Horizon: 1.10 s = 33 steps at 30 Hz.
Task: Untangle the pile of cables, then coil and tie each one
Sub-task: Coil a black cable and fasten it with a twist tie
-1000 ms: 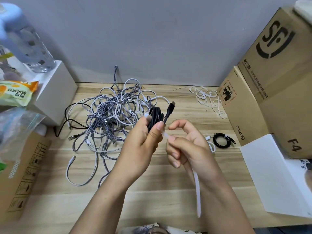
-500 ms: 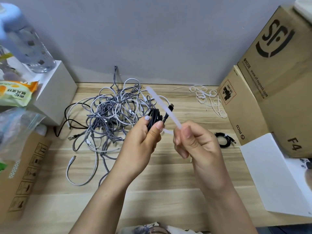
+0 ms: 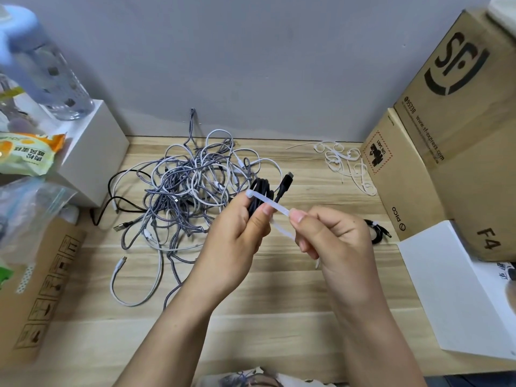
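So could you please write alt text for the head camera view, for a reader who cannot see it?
A person's left hand holds a coiled black cable while the right hand pinches a white tie strip laid across it. Behind lies a tangled pile of grey and white cables on a wooden table, with cardboard boxes at the right.

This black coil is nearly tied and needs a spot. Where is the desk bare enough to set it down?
Bare wood lies in front, between the brown box and the white sheet. Another strip runs between the cable pile and the loose white ties. The far left is crowded by the pile; a tied black coil lies right.
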Available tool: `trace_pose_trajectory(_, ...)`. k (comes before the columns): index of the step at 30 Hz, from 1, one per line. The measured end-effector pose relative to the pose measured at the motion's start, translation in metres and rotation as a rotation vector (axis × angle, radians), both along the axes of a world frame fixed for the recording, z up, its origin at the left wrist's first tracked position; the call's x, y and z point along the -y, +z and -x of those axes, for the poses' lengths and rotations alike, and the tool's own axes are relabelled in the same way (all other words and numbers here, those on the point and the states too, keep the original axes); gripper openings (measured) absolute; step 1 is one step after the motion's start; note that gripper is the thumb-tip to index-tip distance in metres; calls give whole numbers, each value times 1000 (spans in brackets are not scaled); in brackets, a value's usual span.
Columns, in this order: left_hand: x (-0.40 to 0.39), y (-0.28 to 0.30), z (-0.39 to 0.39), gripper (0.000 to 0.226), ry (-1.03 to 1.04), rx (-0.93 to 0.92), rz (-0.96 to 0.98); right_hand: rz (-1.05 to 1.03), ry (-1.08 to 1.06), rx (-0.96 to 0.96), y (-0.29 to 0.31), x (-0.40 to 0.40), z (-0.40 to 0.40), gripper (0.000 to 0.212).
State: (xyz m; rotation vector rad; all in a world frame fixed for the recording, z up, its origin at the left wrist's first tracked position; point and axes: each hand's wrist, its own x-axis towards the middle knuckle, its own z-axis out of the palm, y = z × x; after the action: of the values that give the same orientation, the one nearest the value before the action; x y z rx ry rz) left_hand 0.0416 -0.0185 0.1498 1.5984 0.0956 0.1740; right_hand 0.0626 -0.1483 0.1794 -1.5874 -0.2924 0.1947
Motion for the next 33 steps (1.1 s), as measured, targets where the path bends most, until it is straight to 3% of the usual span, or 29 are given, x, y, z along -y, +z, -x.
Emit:
trace_pose_trajectory(17,0,-5,1,20,43,-33,-153,31,-5,-32,-2,-2,-2,38)
trace_pose_trajectory(21,1,-2,3,24,55,-3,-332,29,0,-58,-2,-4,-3,39)
trace_pose_trajectory(26,0,1,4,12,-79,10,-583,-25,15,-166,-7,-4,-10,40)
trace_pose_trajectory(33,-7,-4,2,7,-298,4,-727,59,61,-160,-17,1,-17,38)
